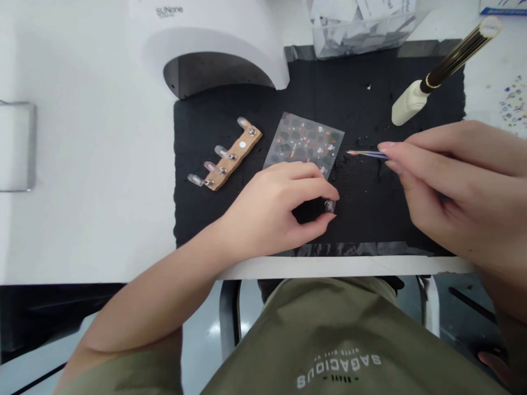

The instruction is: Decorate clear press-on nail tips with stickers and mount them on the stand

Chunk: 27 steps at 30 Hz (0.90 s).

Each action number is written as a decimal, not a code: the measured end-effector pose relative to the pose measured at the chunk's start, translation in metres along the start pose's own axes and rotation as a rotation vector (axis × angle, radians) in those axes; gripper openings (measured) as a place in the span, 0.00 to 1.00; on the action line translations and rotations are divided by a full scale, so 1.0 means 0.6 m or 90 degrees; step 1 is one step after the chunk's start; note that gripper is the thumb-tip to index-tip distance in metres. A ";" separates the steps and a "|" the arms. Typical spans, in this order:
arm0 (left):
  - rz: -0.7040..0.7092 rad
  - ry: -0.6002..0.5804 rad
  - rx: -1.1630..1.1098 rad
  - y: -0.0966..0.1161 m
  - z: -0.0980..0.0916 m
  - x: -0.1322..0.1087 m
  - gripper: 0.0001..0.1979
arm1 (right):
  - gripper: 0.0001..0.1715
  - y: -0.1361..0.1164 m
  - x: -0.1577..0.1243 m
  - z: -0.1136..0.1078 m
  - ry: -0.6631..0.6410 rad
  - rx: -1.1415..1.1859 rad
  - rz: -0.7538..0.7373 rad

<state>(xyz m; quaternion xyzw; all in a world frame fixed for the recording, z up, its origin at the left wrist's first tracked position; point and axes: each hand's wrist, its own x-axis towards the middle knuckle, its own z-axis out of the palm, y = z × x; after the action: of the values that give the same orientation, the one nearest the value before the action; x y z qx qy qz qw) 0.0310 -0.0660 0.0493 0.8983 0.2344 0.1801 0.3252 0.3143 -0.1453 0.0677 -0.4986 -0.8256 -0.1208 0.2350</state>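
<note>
My left hand point(292, 203) rests over the black mat, thumb and forefinger closed on a small clear nail tip point(330, 206). Under its knuckles lies a transparent sticker sheet point(307, 140) with red and white designs. My right hand point(461, 175) pinches tweezers point(373, 154), their points aimed left toward the sheet's right edge. A tiny reddish piece shows at the points, too small to name surely. Left of the sheet, a wooden display strip point(233, 159) carries several clear nail tips on metal studs, plus one bare white spot.
A white nail lamp point(222, 33) stands at the back left. Behind the mat point(370, 219) is a clear bin point(362, 38) of packets. A cream bottle with a dark, gold-trimmed cap point(409, 102) stands at back right. Small gems point(514, 107) lie scattered at the far right.
</note>
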 end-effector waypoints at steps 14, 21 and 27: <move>-0.003 0.009 -0.011 -0.003 0.000 0.000 0.07 | 0.16 -0.006 -0.001 -0.001 -0.020 -0.003 0.014; -0.022 0.018 -0.046 -0.009 0.002 -0.004 0.06 | 0.14 -0.007 0.000 0.001 -0.023 -0.009 0.020; -0.015 0.018 -0.082 -0.010 0.005 -0.003 0.05 | 0.14 -0.008 -0.001 0.002 -0.027 -0.010 0.021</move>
<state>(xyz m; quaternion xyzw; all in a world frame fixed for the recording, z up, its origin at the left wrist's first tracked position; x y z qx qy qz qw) 0.0290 -0.0640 0.0428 0.8699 0.2372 0.2041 0.3812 0.3097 -0.1477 0.0666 -0.5163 -0.8211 -0.1130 0.2155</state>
